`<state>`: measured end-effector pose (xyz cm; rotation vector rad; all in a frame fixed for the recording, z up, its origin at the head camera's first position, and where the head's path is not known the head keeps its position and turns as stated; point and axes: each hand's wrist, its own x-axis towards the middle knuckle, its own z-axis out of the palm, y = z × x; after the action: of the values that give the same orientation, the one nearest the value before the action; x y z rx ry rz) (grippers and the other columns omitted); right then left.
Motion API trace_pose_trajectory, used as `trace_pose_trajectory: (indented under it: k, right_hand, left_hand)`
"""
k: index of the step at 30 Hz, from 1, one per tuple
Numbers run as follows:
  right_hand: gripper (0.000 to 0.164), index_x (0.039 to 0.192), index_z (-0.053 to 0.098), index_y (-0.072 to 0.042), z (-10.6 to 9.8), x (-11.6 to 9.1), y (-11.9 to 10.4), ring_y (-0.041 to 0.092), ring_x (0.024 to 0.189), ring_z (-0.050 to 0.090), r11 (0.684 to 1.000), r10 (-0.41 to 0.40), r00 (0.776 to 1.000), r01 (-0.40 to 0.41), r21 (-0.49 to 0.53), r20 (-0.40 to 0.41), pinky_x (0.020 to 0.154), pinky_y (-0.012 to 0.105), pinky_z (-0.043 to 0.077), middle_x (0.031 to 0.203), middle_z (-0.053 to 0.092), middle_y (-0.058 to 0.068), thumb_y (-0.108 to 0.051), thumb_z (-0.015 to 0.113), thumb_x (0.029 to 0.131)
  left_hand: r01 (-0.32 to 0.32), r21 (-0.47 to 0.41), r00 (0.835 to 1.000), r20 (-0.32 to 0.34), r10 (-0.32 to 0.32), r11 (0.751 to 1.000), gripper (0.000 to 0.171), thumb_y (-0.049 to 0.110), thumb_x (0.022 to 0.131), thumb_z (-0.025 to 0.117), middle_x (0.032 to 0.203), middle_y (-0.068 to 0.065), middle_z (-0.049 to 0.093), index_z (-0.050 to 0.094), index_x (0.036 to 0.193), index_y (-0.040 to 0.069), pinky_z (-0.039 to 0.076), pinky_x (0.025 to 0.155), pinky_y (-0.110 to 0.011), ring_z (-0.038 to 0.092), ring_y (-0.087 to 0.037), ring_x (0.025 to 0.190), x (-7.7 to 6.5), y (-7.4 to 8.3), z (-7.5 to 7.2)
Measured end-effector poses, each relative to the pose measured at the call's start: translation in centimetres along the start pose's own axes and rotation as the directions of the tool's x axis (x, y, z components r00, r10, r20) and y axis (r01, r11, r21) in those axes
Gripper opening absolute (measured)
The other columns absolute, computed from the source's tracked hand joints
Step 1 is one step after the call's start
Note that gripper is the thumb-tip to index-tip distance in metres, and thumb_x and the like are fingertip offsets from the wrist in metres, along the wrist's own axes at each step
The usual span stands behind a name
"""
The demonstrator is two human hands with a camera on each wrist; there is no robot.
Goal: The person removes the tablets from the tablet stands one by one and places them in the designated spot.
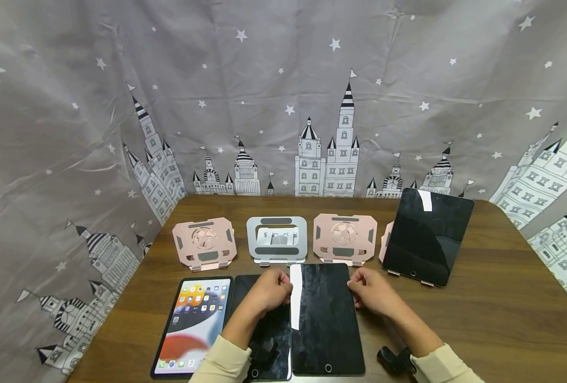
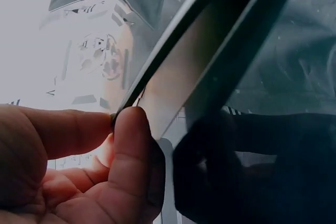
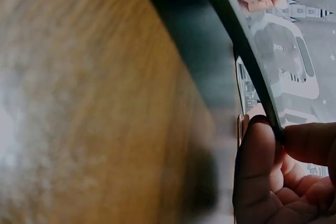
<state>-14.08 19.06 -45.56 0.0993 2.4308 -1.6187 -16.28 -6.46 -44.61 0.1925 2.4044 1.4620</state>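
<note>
A black-screened tablet (image 1: 328, 324) with a round home button stands before me, the button towards me. My left hand (image 1: 270, 289) pinches its left edge near the far corner, thumb against finger. On the opposite edge my right hand (image 1: 370, 290) does the same. In the right wrist view, a gap shows beneath the edge of the tablet (image 3: 257, 66), so its far end looks lifted. Under my left forearm lies a second dark tablet (image 1: 278, 340), partly hidden. Beyond the held tablet stand a grey-white stand (image 1: 277, 251) and a pink stand (image 1: 317, 250).
A tablet with a lit home screen (image 1: 194, 324) lies at the left. Another pink stand (image 1: 183, 242) is behind it. At the right, a black tablet (image 1: 429, 236) leans on a mostly hidden pink stand (image 1: 386, 242). The wooden table (image 1: 518, 298) ends at a grey curtain (image 1: 264, 80).
</note>
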Motion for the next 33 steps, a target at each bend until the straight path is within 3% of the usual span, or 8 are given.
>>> trace_pose_trajectory:
  k: [12, 26, 29, 33]
  right_hand:
    - [0.012, 0.084, 0.054, 0.001, -0.06, 0.26, 0.61, 0.015, 0.052, 0.055, 0.997, -0.026, 0.998, 0.030, -0.077, 0.049, 0.048, 0.027, 0.049, 0.064, 0.053, 0.006, 0.002, 0.056, 0.095]
    - [0.019, 0.076, 0.055, -0.003, 0.31, 0.38, 0.54, 0.014, 0.051, 0.055, 0.984, -0.028, 0.999, 0.033, -0.175, 0.032, 0.047, 0.027, 0.046, 0.059, 0.053, 0.004, 0.000, 0.060, 0.094]
    - [0.020, 0.075, 0.055, -0.003, 0.35, 0.40, 0.64, 0.014, 0.051, 0.055, 0.980, -0.025, 0.999, 0.030, -0.195, 0.026, 0.047, 0.027, 0.046, 0.059, 0.053, 0.004, 0.000, 0.061, 0.094]
    - [0.021, 0.074, 0.054, -0.004, 0.23, 0.36, 0.64, 0.014, 0.051, 0.055, 0.975, -0.028, 1.000, 0.030, -0.219, 0.014, 0.047, 0.027, 0.045, 0.059, 0.053, 0.004, 0.000, 0.062, 0.093]
  left_hand:
    - [0.038, 0.091, 0.999, -0.038, -0.034, 0.995, 0.014, 0.001, 0.091, 0.063, 0.065, -0.006, 0.055, 0.059, 0.077, 0.002, 0.048, 0.051, -0.028, 0.056, -0.014, 0.055, 0.03, -0.28, 0.19]
    - [-0.019, 0.370, 0.994, -0.092, 0.057, 0.929, 0.027, 0.003, 0.083, 0.064, 0.048, 0.005, 0.053, 0.058, 0.058, 0.011, 0.040, 0.048, -0.027, 0.050, -0.012, 0.048, 0.28, -0.08, 0.34]
    - [-0.024, 0.393, 0.992, -0.103, 0.070, 0.919, 0.027, 0.004, 0.083, 0.066, 0.047, 0.006, 0.053, 0.059, 0.058, 0.012, 0.040, 0.050, -0.028, 0.050, -0.012, 0.049, 0.27, -0.05, 0.41]
    - [-0.023, 0.379, 0.992, -0.109, 0.069, 0.925, 0.027, 0.004, 0.084, 0.066, 0.047, 0.006, 0.053, 0.059, 0.059, 0.011, 0.040, 0.050, -0.029, 0.052, -0.012, 0.049, 0.23, 0.22, 0.46]
